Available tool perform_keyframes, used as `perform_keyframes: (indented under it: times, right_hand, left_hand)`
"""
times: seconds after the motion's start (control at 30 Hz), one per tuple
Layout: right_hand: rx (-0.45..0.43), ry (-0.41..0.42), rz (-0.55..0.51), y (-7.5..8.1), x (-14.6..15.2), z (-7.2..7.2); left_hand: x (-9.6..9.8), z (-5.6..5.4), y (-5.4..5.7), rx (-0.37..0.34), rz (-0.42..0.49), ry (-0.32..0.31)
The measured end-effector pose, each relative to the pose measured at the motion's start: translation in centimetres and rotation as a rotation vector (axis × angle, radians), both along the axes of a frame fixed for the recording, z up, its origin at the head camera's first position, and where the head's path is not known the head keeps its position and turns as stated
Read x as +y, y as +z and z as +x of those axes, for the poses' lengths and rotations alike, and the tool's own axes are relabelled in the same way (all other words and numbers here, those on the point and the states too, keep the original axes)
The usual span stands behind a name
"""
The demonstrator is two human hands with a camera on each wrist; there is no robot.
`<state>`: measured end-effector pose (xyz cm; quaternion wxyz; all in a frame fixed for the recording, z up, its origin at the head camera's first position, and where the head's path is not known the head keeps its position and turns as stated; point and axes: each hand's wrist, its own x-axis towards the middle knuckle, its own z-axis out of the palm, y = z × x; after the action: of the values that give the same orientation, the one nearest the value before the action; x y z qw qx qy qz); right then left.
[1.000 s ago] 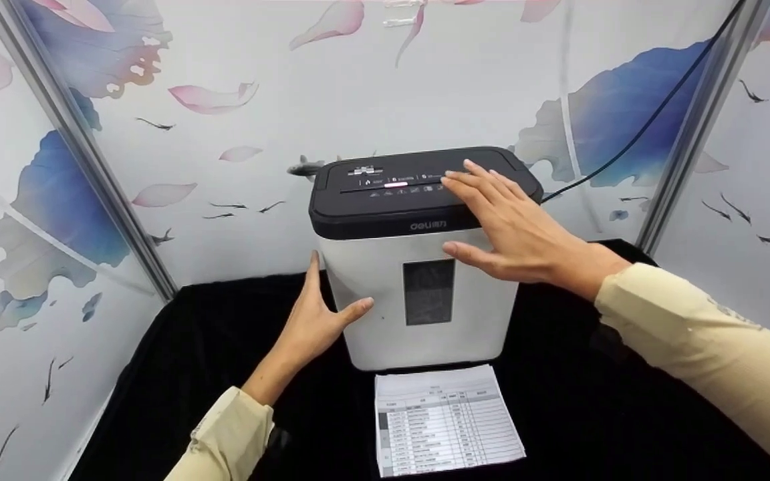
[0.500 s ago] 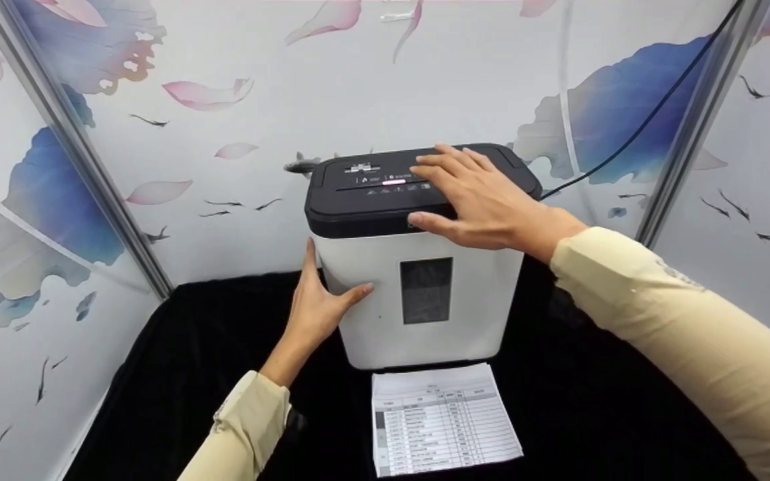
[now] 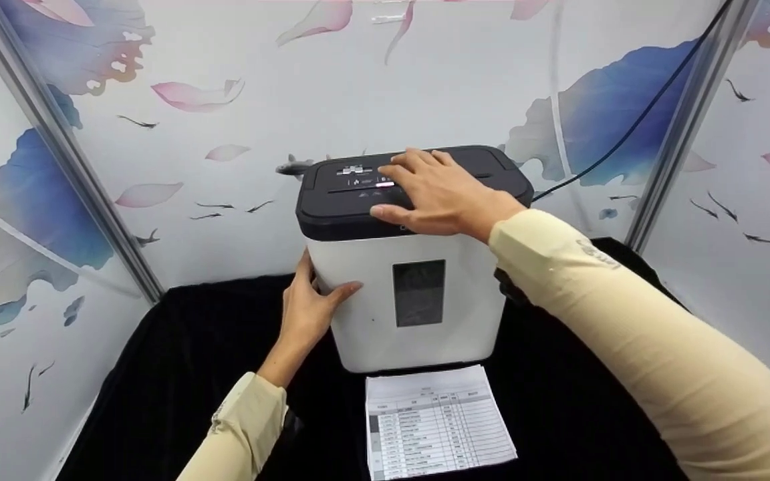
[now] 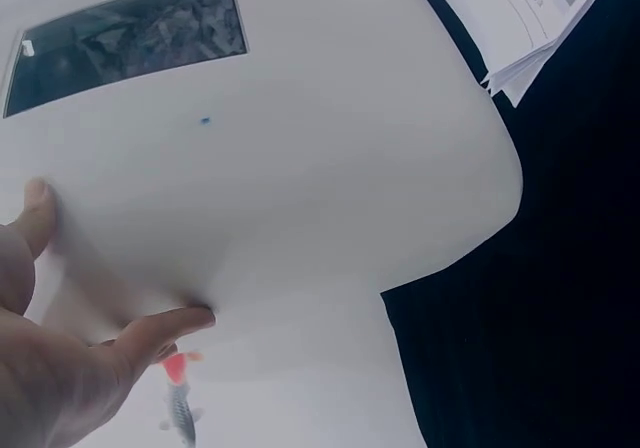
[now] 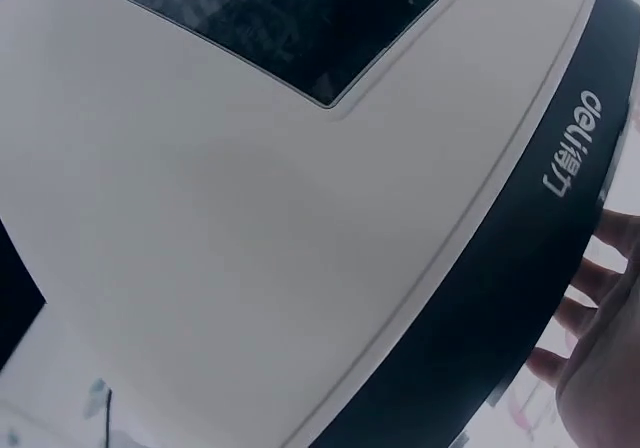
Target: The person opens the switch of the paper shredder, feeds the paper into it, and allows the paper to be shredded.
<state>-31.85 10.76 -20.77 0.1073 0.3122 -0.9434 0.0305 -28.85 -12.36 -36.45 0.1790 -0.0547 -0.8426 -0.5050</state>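
Note:
A white paper shredder with a black lid stands upright in the middle of the head view. My left hand rests against its left side, the thumb lying across the front corner. Above the lid, my right hand is spread palm down, its fingers over the lit control strip and part of the feed slot. Whether those fingertips touch the lid, I cannot tell. The dark window in the front shows shredded bits inside. Directly before the shredder lies a stack of printed sheets.
Black cloth covers the table. Printed wall panels with metal posts enclose it at the back and sides. A black cable runs from behind the shredder up to the right.
My right hand has moved left across the lid, from its right part to the control strip. The left hand has stayed by the shredder's side, its fingers now closer against it.

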Motion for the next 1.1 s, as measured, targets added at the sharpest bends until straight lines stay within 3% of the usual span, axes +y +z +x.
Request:
perform_keyframes:
  times: [0.23,0.57,0.77,1.0,1.1]
  right_hand:
    - [-0.085,-0.019,-0.045,-0.3,-1.6,-0.6]
    - [-0.168,-0.093,-0.037,1.2,-3.9,-2.1]
    - [-0.196,-0.124,-0.032,1.2,-5.0,-3.0]
    - [-0.191,-0.147,-0.098,0.9,-5.8,-3.8]
    - [-0.229,-0.182,-0.093,0.6,-6.0,-4.0]
  left_hand:
    - [-0.3,0.2,-0.5,0.006,-0.016,0.02]
    - [-0.4,0.0,0.0,0.036,-0.072,0.031]
    - [-0.3,0.1,0.0,0.025,-0.059,0.039]
    - [0.2,0.3,0.1,0.027,-0.028,0.056]
    - [0.4,0.4,-0.1,0.012,-0.01,0.064]
